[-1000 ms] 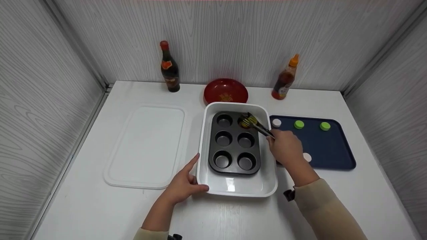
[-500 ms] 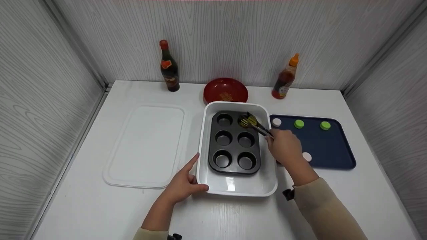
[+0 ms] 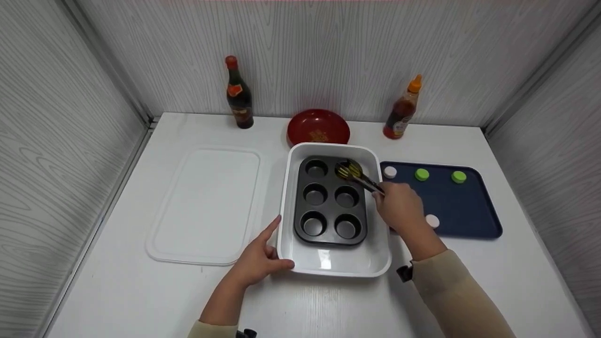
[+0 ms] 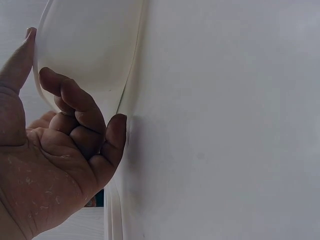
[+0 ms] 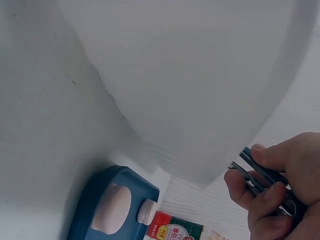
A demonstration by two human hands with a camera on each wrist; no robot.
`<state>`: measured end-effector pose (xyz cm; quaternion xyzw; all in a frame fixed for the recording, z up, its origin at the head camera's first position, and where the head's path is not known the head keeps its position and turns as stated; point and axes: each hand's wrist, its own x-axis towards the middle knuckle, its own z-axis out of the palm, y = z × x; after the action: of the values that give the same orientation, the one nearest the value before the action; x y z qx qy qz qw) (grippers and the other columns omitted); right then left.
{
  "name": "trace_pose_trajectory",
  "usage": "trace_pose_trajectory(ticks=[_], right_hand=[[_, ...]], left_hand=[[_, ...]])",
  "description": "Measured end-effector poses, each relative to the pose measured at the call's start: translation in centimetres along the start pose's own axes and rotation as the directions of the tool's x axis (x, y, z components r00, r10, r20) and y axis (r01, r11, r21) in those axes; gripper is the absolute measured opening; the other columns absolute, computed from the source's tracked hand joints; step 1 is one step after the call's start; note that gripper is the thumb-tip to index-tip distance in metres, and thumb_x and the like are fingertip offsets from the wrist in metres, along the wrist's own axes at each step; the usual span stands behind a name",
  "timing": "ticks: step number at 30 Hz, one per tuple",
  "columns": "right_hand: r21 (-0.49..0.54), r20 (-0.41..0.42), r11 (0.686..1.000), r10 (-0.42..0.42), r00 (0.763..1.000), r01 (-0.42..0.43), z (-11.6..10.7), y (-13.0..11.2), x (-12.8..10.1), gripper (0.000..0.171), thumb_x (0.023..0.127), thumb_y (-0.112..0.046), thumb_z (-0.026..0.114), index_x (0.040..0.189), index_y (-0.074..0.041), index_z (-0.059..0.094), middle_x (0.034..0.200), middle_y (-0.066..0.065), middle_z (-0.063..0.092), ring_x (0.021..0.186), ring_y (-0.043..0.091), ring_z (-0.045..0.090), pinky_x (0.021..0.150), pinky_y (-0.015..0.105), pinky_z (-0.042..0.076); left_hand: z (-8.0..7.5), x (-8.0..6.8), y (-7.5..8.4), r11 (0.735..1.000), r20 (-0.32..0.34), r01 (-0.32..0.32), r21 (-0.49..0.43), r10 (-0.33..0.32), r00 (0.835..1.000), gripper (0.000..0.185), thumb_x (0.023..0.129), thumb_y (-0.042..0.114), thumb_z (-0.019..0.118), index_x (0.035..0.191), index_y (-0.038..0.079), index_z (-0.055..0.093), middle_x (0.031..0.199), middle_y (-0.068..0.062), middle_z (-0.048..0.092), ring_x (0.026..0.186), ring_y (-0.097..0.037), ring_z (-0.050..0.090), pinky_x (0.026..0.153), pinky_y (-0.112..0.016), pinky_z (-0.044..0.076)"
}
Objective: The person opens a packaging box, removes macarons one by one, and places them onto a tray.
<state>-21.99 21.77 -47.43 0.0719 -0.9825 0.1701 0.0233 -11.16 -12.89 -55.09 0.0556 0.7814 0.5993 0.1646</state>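
A dark six-cup muffin pan (image 3: 330, 202) lies inside a white deep dish (image 3: 328, 263) at the table's middle. My right hand (image 3: 399, 206) grips black tongs (image 3: 364, 180), whose tips are over the back right cup with something yellow-green (image 3: 347, 171) between them. In the right wrist view the fingers (image 5: 260, 187) curl round the tongs' handles (image 5: 252, 167) beside the dish wall (image 5: 200, 75). My left hand (image 3: 258, 258) holds the dish's front left corner. In the left wrist view its fingers (image 4: 75, 115) curl against the dish wall (image 4: 90, 50).
A blue tray (image 3: 462, 206) to the right carries two white caps (image 3: 389, 172) and two green caps (image 3: 421, 175). A red bowl (image 3: 318, 127), a dark bottle (image 3: 239, 96) and an orange-capped sauce bottle (image 3: 401, 112) stand at the back. A flat white lid (image 3: 206, 204) lies to the left.
My right hand and the tongs have edged slightly left over the back right cup. The left hand has stayed on the dish's corner.
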Motion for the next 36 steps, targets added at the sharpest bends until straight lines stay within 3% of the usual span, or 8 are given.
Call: trace_pose_trajectory(ticks=[13, 31, 36], right_hand=[[0.035, -0.052, 0.999, -0.026, 0.998, 0.028, 0.7, 0.6, -0.6, 0.018, 0.105, -0.019, 0.067, 0.108, -0.003, 0.075, 0.085, 0.018, 0.073, 0.068, 0.036, 0.068, 0.06, 0.055, 0.053], [0.07, -0.141, 0.996, -0.048, 0.989, 0.058, -1.0, 0.8, -2.4, 0.024, 0.104, -0.017, 0.07, 0.122, -0.002, 0.076, 0.097, 0.022, 0.076, 0.075, 0.039, 0.071, 0.064, 0.059, 0.054], [0.076, -0.199, 0.994, -0.06, 0.978, 0.077, -1.6, 1.1, -3.2, 0.019, 0.102, -0.014, 0.07, 0.115, -0.003, 0.077, 0.09, 0.019, 0.075, 0.067, 0.036, 0.068, 0.06, 0.058, 0.053]], left_hand=[[0.0, 0.0, 0.0, 1.0, 0.01, -0.027, -0.013, 0.027, 1.0, 0.117, 0.081, 0.013, 0.093, 0.171, 0.016, 0.019, 0.059, 0.003, 0.055, 0.057, -0.011, 0.047, 0.056, -0.025, 0.04], [0.0, 0.1, -0.1, 1.0, 0.007, -0.015, -0.016, 0.015, 1.0, 0.118, 0.081, 0.013, 0.094, 0.172, 0.017, 0.018, 0.061, 0.002, 0.058, 0.057, -0.011, 0.049, 0.055, -0.026, 0.04], [0.0, 0.1, -0.1, 1.0, 0.003, -0.016, -0.008, 0.016, 1.0, 0.118, 0.081, 0.013, 0.094, 0.172, 0.017, 0.018, 0.061, 0.002, 0.057, 0.058, -0.012, 0.048, 0.056, -0.025, 0.04]])
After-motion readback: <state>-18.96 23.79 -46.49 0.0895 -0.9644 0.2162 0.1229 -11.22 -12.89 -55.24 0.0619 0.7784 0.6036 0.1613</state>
